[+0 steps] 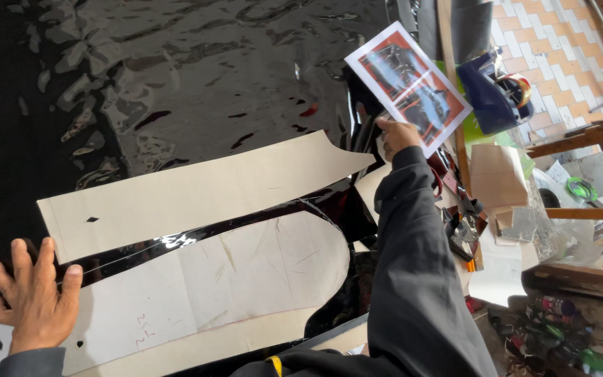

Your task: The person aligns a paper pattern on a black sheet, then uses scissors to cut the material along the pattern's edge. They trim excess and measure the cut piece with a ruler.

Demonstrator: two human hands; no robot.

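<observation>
My left hand (33,297) lies flat, fingers spread, on the near left end of a white paper pattern piece (225,279) that rests on shiny black material (197,77). A second, longer cream pattern piece (190,192) lies just beyond it, with a strip of the black material showing between them. My right hand (398,134), in a dark grey sleeve, holds up a white printed sheet with two photographs (410,85) by its lower edge, above the right end of the patterns.
At the right edge of the work surface lie scissors (463,223), more paper and card pieces (497,178) and a dark blue bag (490,94). Beyond are a tiled floor (560,49), wooden boards (587,139) and a cluttered pile of scraps (560,321).
</observation>
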